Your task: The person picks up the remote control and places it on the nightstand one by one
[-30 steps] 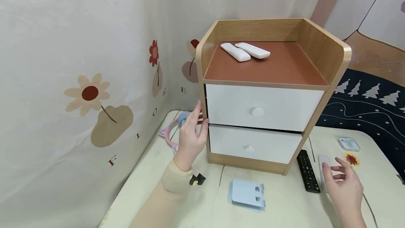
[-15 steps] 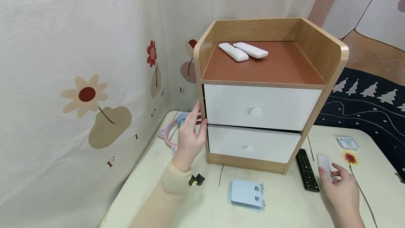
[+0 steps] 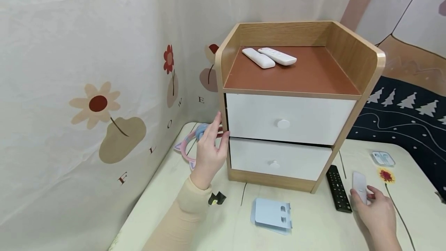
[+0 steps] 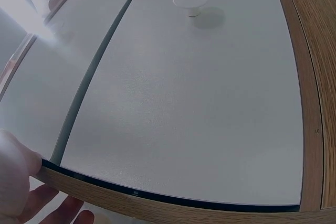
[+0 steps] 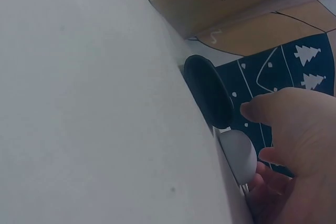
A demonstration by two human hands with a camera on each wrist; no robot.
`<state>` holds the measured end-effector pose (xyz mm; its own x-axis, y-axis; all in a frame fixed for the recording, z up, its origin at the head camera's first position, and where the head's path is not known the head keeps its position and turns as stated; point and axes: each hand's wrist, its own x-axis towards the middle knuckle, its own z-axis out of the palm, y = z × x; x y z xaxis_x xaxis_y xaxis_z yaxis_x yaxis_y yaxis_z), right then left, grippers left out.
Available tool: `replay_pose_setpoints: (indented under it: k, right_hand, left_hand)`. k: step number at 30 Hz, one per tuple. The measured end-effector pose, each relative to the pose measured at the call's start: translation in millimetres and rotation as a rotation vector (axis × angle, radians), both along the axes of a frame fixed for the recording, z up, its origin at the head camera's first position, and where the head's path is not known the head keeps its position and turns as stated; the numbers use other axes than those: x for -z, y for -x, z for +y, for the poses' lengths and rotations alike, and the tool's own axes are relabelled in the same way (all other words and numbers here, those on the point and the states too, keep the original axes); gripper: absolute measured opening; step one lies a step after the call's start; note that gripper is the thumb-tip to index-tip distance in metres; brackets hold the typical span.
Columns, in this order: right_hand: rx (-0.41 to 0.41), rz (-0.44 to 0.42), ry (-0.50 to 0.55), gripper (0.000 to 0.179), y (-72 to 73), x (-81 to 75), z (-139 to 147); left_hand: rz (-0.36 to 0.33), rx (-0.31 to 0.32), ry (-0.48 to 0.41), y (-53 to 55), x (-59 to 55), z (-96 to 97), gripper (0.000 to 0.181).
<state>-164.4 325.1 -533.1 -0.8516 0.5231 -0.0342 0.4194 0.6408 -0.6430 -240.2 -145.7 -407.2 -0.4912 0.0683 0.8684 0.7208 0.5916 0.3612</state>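
A wooden cabinet with two white drawers, the upper and the lower, stands on the table. My left hand rests against its left side, fingers straight along the panel and thumb on the front edge. In the left wrist view the thumb lies by the drawer edge, other fingers behind the side panel. At the right, my right hand straddles a small white remote control on the table. The right wrist view shows fingers against its far side and the thumb apart from it.
A black remote control lies between the cabinet and the white one. Two white remotes lie on the cabinet top. Also on the table are a light blue slotted piece, a pink-and-blue headband and a small clear case.
My right hand has come down from beside the small white remote to around it, and that remote has shifted slightly to the right. The left hand stays against the cabinet.
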Motion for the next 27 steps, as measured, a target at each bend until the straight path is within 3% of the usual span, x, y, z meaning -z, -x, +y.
replay_pose_setpoints:
  k: [13, 27]
  right_hand:
    - [0.009, -0.047, -0.023, 0.081, -1.4, 2.0, 1.4]
    - [0.002, -0.025, -0.055, 0.071, -2.4, 1.2, 0.3]
  left_hand:
    - [0.024, -0.005, -0.001, 0.2, -0.4, 2.2, 0.069]
    - [0.01, -0.013, 0.001, -2.1, -1.2, 1.2, 0.068]
